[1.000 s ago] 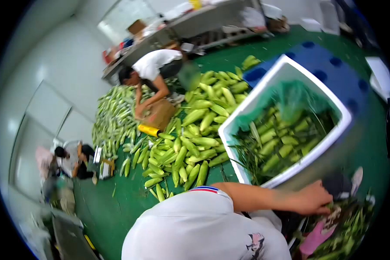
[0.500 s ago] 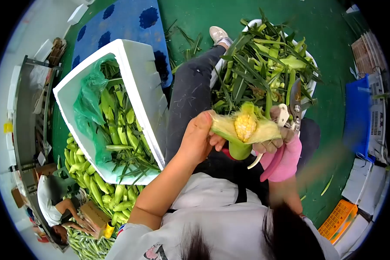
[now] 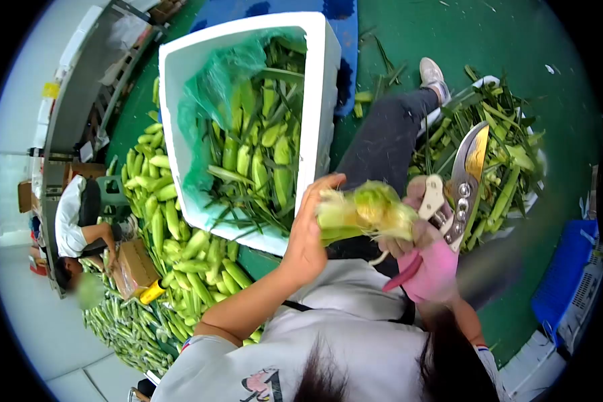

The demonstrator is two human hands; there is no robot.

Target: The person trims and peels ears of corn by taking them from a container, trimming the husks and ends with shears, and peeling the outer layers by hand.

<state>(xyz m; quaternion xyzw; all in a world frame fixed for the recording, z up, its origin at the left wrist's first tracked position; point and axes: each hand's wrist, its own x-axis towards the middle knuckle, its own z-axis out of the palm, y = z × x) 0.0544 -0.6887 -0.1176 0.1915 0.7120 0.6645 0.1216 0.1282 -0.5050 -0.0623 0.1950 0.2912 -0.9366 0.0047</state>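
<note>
Corn ear [image 3: 365, 213] held up btwn both hands, just off near R corner of foam box [image 3: 313, 100].
L hand [image 3: 305, 241] grips one side; gloved R hand [image 3: 435, 268] clenched on shears [image 3: 463, 191], fingertips on other side. Risk: ear slips or fingers nicked if R grip, shared w/ shears, shifts.

No readable text, labels, brands, numbers or signs anywhere in view.
</note>
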